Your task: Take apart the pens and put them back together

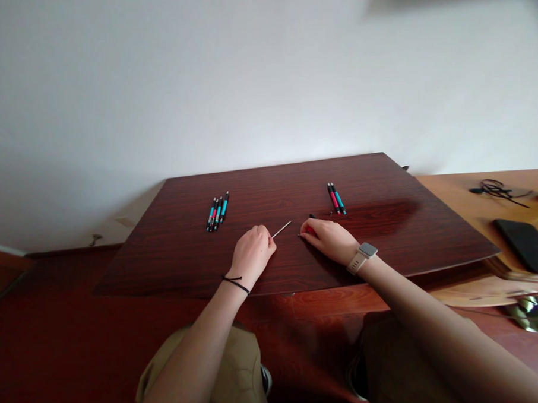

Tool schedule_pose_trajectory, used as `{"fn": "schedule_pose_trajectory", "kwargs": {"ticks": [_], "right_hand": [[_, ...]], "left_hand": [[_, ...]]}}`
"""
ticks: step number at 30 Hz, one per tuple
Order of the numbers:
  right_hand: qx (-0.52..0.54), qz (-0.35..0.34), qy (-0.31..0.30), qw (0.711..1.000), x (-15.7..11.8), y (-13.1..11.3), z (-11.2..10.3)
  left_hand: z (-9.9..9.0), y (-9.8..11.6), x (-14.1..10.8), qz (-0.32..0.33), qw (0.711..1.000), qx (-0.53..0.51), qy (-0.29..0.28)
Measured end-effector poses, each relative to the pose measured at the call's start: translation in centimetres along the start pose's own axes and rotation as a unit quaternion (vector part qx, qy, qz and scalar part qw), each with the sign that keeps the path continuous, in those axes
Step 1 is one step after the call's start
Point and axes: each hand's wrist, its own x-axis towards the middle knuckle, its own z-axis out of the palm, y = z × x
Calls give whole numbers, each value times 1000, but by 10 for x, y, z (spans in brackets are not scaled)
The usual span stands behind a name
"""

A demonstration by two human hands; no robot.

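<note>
My left hand point(254, 249) is closed in a pinch around a thin, pale pen refill point(282, 229), whose far end points up to the right over the table. To the right of it, my right hand point(330, 239) is closed on a red and black pen barrel point(310, 229); most of the barrel is hidden by the fingers. A tiny metallic piece point(331, 213) lies just beyond the right hand. Another small tip point(299, 236) shows by the right fingertips, too small to identify. The two hands are apart, both low over the dark table point(269, 195).
Several blue and pink pens point(218, 211) lie side by side at the left. Two more, a pink pen point(333, 198) and a blue pen point(339, 199), lie at the back right. A lighter side table holds a black cable point(495, 190) and a dark flat device point(527, 245).
</note>
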Motion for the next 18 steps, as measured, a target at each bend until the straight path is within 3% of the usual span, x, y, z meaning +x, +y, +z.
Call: {"fn": "schedule_pose_trajectory", "kwargs": {"ticks": [10,18], "right_hand": [[188,27,117,975,2,0,-10],[260,42,147,953,4,0,-12]], "left_hand": [[10,0,2,36,990,-125,52],[15,0,3,21,987,-140,70]]}}
